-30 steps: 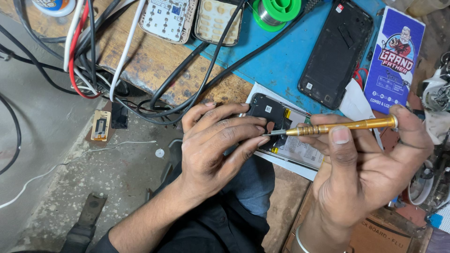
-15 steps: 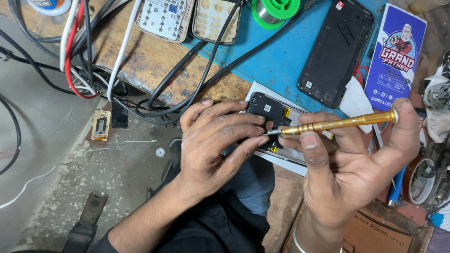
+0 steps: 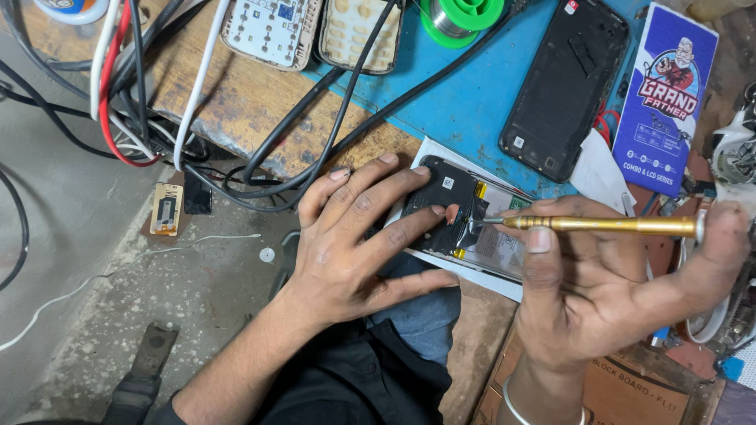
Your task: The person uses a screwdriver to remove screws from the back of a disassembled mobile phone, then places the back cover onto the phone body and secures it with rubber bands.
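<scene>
Hands meet over an opened phone body with a black inner board and pale frame [image 3: 461,216], which lies at the front edge of the wooden counter [image 3: 236,102], partly on a white sheet. The left hand [image 3: 358,236] lies flat on the phone's left part, fingers spread and pressing it down. The right hand [image 3: 598,283] pinches a slim brass-coloured precision screwdriver [image 3: 598,226] between thumb and fingers, with one fingertip capping its far end; the shaft lies nearly level and its tip touches the phone's board just beside the left fingertips.

Behind the phone, on a blue mat [image 3: 472,102], lie a black phone back cover [image 3: 567,90] and a green spool of solder wire [image 3: 461,16]. A blue printed card package [image 3: 665,102] sits to the right of the cover. Two pale keypad phone shells [image 3: 315,31] rest side by side farther left, crossed by black, white and red cables [image 3: 157,94]. A brown cardboard box [image 3: 630,389] sits below the right wrist.
</scene>
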